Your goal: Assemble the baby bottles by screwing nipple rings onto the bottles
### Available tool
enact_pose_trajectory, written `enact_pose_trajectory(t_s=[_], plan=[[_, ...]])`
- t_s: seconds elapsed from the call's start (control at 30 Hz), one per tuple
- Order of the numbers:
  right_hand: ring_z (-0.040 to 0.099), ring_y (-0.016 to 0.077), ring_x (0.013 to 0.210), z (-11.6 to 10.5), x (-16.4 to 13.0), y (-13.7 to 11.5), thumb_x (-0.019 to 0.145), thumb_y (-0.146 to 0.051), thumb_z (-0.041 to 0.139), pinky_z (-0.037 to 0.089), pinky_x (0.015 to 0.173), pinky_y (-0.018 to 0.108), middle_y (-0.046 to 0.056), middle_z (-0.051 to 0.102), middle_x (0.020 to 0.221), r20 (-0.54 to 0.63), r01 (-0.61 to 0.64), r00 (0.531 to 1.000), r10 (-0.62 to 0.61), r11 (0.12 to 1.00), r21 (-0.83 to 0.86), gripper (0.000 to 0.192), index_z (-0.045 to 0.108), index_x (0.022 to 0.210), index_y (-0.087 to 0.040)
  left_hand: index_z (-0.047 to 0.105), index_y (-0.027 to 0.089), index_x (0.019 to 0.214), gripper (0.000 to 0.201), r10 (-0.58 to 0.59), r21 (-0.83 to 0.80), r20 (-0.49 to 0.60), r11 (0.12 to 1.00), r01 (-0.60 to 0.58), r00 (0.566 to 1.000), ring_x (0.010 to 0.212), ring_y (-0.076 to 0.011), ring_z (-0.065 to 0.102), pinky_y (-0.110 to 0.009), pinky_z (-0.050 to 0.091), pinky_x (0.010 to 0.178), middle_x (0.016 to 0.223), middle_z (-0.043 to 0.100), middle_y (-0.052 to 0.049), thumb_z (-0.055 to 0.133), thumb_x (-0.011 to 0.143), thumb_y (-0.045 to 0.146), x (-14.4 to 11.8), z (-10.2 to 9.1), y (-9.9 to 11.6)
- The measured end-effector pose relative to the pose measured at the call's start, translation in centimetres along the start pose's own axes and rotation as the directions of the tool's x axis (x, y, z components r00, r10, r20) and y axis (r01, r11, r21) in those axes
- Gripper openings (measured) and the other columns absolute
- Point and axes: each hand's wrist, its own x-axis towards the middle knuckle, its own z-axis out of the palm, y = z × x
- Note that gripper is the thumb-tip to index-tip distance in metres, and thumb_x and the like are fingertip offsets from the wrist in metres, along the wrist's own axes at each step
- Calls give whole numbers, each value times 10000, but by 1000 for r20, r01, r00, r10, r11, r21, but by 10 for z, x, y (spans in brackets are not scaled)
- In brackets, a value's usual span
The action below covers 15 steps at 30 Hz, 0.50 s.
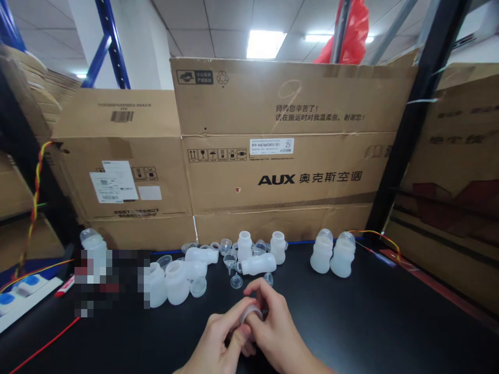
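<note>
From far off, I look down at two hands, nearest to me in the middle of the black table (351, 322). The left hand (222, 337) has its thumb and first finger pinching the left side of a pale ring (250, 308). The right hand (276, 322) has its first finger bent over the top and its thumb by the hole. I cannot tell if those fingers squeeze it, or if the thumb goes inside.

The ring looks light and a bit see-through, like plastic. I think the wall is thin and may bend a little if pressed hard, and smooth enough to slip. I would hold it by the outer rim, one side in each hand, and press softly.

Farther off, to the left, two open white bottles (178, 283) stand side by side, with a round clear cap (198, 286) just to their right. Past the hands, a small clear piece (236, 281) lies near a white bottle on its side (257, 264). To the right, two capped bottles (323, 253) stand close together. Farthest of all is a big cardboard wall (280, 192).
</note>
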Motion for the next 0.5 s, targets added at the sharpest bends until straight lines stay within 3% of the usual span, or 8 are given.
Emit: enact_pose_trajectory(t_s=[0.23,0.37,0.5], plan=[[540,108,663,-3,5,4,814,-165,574,440,629,186,-26,589,728,42,39,998,-37,998,-49,178,625,985,-165,610,185,1433,494,-12,48,-54,999,15,998,648,-157,733,-193,596,665,780,770,-62,482,1046,466,0,-3,-4],[610,135,754,-5,3,17,893,-267,619,513,701,207,21,646,845,150,98,985,-81,989,-108,313,664,1187,-169,705,218,1306,445,-33,141,-125,989,50,992,670,-161,739,-177,577,655,871,787,-76,453,1045,477,5,-6,-1],[668,175,893,-6,1,38,890,-305,664,550,741,209,78,692,1005,145,148,981,-126,976,-158,454,655,1329,-187,785,215,1128,416,-74,213,-81,973,90,994,715,-165,727,-169,549,676,864,776,-78,457,1039,457,11,-12,8]])
